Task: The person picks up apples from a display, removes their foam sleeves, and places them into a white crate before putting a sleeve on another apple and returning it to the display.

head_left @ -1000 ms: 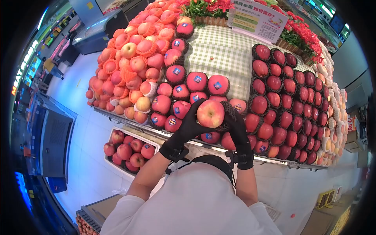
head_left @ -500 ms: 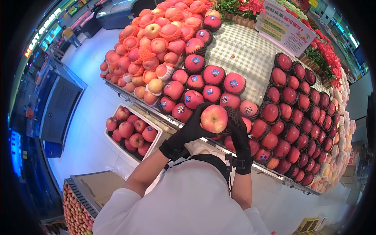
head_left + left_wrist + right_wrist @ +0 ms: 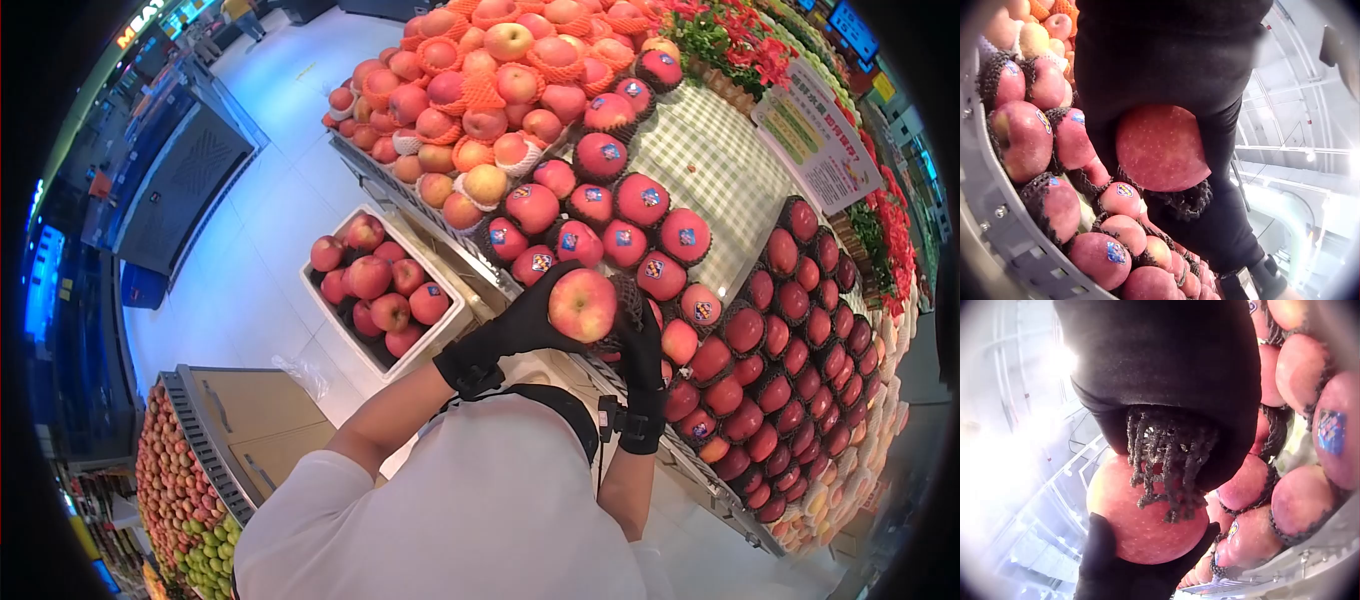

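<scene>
In front of the chest, my black-gloved left hand [image 3: 527, 322] grips a red-yellow apple [image 3: 582, 305], fingers and thumb round its sides. My right hand [image 3: 641, 352], gloved too, holds a black foam net sleeve [image 3: 1169, 469] against that apple. The right wrist view has the net bunched under the fingers, its open end spread over the apple's red skin. From the left wrist, the apple's lower side [image 3: 1160, 147] shows bare, with the net's edge behind it. Just beyond both hands lie stickered red apples [image 3: 580, 243] in black nets on the display.
A white foam crate [image 3: 455, 300] of red apples stands left of the display. Orange-netted apples [image 3: 440, 95] heap at the back left; dark red apples [image 3: 745, 330] line the right. Checkered cloth [image 3: 715, 150] lies between. A grey bin [image 3: 205, 440] holds small fruit at lower left.
The head view has turned, so the display and crate sit further right and the lower-left bin shows more. Both hands still hold the apple and net, at nearly the same pose.
</scene>
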The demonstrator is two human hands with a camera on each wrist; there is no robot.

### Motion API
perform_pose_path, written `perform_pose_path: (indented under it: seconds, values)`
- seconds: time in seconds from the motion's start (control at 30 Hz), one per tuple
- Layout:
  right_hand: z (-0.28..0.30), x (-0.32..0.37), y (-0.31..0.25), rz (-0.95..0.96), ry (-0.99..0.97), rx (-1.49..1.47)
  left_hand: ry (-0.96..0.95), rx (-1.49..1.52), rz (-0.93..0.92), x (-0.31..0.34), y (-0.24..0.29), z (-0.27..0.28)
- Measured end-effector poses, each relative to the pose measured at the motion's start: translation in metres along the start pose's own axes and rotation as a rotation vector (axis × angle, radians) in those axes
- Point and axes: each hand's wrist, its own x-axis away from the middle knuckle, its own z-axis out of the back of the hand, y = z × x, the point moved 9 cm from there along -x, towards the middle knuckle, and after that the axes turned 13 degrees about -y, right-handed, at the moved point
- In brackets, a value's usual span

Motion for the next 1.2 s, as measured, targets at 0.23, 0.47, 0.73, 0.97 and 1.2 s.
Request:
perform_pose_path:
  seconds: [0.23,0.47,0.73,0.97,1.2]
  values:
    - [-0.057,-0.021,0.008,-0.059,-0.063,0.103,0.086,0.032,-0.015,0.044,0.001,0.041]
    - [-0.116,-0.03,0.024,-0.117,-0.092,-0.026,0.121,0.086,-0.01,0.092,0.001,0.078]
    - [-0.189,-0.035,0.035,-0.236,-0.162,0.089,0.189,0.04,-0.041,0.149,-0.022,0.113]
    - [-0.214,-0.026,0.095,-0.415,-0.165,0.032,0.198,0.022,-0.015,0.213,-0.023,0.134]
    - [-0.233,-0.034,0.114,-0.381,-0.291,0.137,0.496,-0.042,0.036,0.286,-0.03,0.177]
